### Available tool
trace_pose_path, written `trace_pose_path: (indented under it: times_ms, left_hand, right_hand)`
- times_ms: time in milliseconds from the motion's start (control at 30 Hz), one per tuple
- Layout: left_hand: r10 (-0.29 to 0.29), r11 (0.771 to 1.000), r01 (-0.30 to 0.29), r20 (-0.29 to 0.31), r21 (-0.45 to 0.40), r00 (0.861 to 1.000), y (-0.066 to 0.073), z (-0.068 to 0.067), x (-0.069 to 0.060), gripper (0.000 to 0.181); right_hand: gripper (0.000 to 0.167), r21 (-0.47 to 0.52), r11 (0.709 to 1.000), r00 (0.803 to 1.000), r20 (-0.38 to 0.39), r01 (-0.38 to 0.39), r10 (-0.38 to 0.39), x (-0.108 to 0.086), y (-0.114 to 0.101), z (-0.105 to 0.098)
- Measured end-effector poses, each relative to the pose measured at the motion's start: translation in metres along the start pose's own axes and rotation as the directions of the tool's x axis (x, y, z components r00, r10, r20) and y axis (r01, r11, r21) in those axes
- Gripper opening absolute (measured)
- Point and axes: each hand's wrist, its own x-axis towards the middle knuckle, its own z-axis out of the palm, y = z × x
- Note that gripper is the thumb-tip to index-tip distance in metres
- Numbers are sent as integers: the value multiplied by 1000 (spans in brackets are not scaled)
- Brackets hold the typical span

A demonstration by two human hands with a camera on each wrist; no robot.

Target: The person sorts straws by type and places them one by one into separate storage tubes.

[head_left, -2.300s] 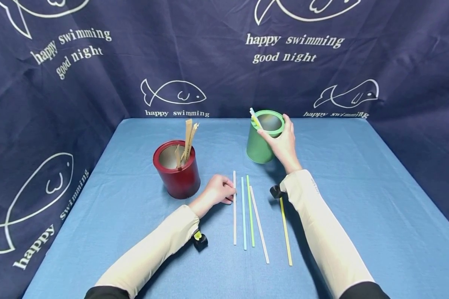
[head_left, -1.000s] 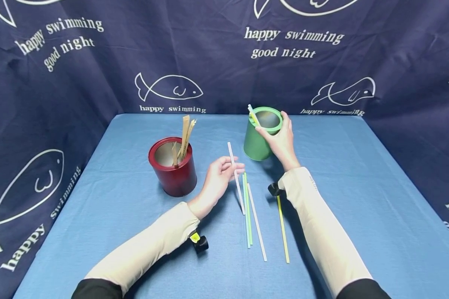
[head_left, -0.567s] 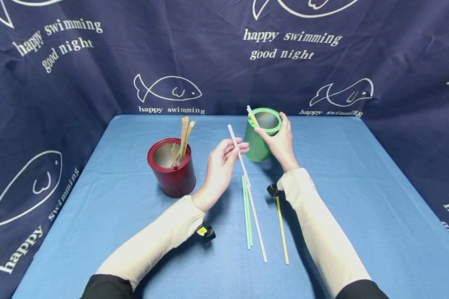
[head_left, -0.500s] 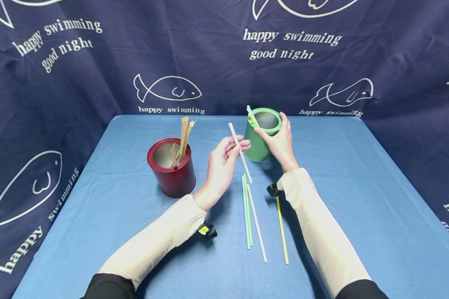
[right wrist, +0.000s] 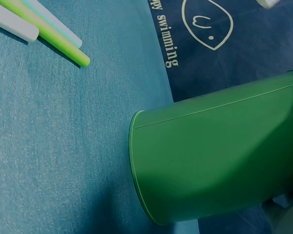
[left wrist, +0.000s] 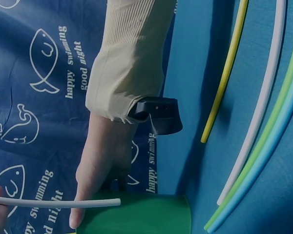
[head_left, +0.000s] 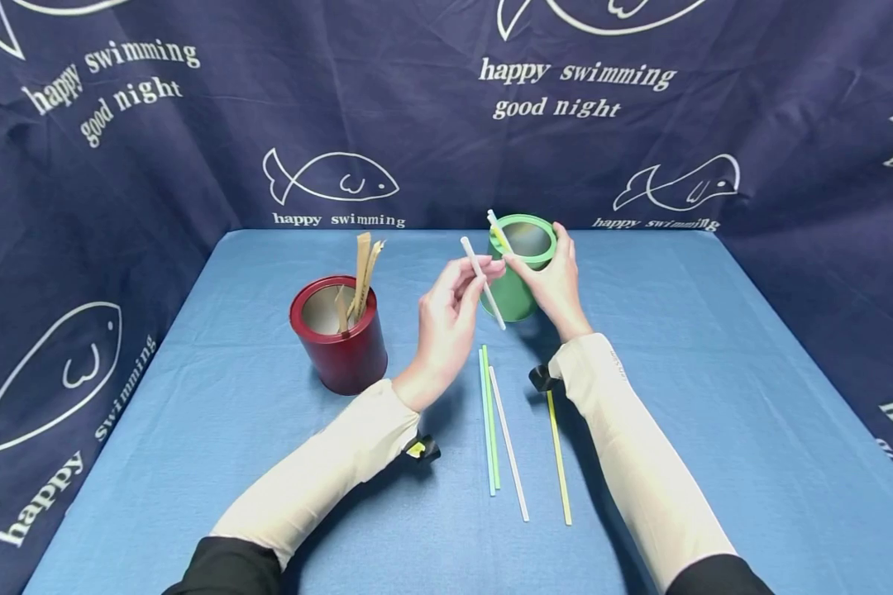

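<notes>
My left hand (head_left: 450,314) pinches a white straw (head_left: 494,307), raised and tilted, just left of the green can (head_left: 512,291). In the left wrist view that straw (left wrist: 95,203) crosses in front of the green can (left wrist: 141,214). My right hand (head_left: 561,289) grips the green can's rim from the right, thumb at the front. Some straws (head_left: 494,221) lean inside the can at its left edge. On the cloth below lie a light blue straw (head_left: 487,430), a green straw (head_left: 493,438), a white straw (head_left: 509,450) and a yellow straw (head_left: 559,463) by the right forearm.
A dark red can (head_left: 348,359) holding several wooden sticks (head_left: 362,268) stands to the left. The blue cloth (head_left: 193,413) covers the table, and a navy curtain (head_left: 446,124) with white fish prints hangs behind and along the sides.
My left hand has picked the white straw up from the cloth and carried it up and right, beside the green can. My right hand has kept its hold on the can.
</notes>
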Motion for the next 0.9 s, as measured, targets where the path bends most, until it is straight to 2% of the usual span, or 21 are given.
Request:
trace_pose_path:
  times_ms: [233,533,800,900]
  left_hand:
    - [109,994,-110,-50,-24,993,-1,3,6,18]
    - [183,981,-188,-103,-41,978,-5,7,15,19]
    - [298,953,-303,-125,-21,946,-9,9,24,15]
    - [318,946,-324,-128,-23,939,-10,10,28,15]
  right_hand:
    - [95,7,1000,1000,-3,7,-7,-1,0,0]
    - [97,19,1000,1000,-7,19,-18,-2,-1,0]
    - [94,8,1000,1000,-11,18,-17,-2,0,0]
    - [94,14,1000,1000,-10,9,-9,-2,-1,0]
